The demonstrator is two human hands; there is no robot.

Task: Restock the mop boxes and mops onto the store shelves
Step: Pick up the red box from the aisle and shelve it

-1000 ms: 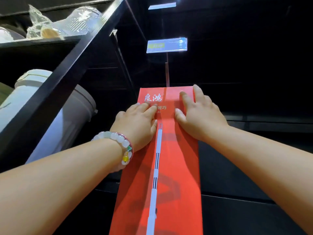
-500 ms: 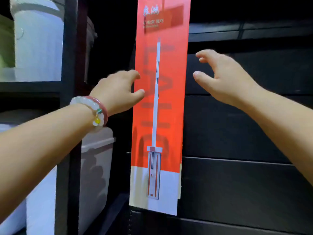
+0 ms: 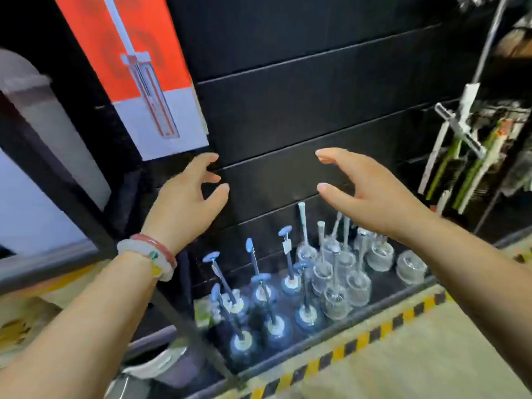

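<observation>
Already shelved: red mop box [image 3: 149, 76] upright against dark back panel [image 3: 316, 90], upper left. Left hand [image 3: 190, 203], right hand [image 3: 365, 191] both spread open, empty, below box. Likely remaining: further boxes, mops.

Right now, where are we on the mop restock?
Done: one red mop box stands upright against the black panel wall, with no hand on it. In hand: nothing; left hand and right hand are both open and empty. Left: cannot tell, no other boxes or loose mops waiting in view.
</observation>
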